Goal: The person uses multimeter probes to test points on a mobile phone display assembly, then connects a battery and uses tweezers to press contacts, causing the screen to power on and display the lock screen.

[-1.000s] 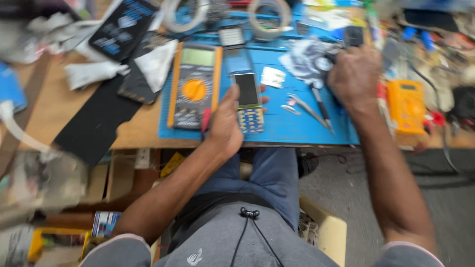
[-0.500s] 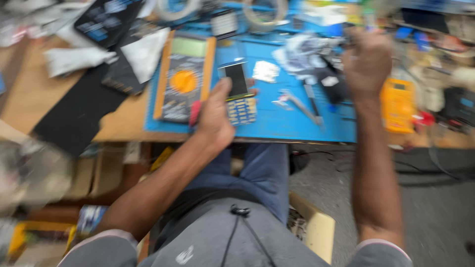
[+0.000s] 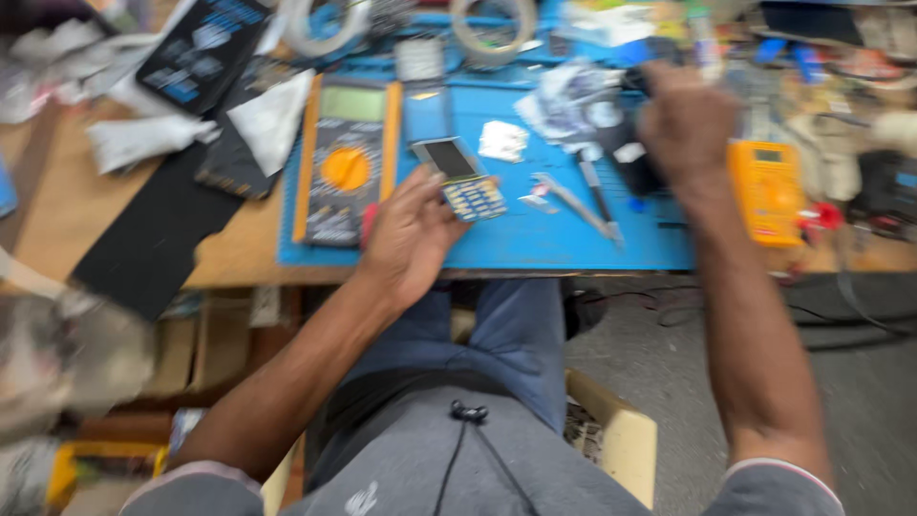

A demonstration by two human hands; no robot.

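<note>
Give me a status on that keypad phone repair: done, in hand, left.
Done: little shows as finished; the phone looks whole, its casing shut. In hand: the left hand holds it on the blue mat, while the right hand reaches among blurred items at the mat's far edge. Left: tweezers and large multimeter lie untouched.

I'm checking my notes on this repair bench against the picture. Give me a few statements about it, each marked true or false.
1. The left hand holds a small keypad phone. True.
2. The blue mat lies on the floor. False: it lies on the wooden workbench.
3. A large orange-edged multimeter lies left of the phone. True.
4. The right hand rests on the person's knee. False: it is raised over the far right part of the mat.
5. A small yellow multimeter lies right of the mat. True.
</note>
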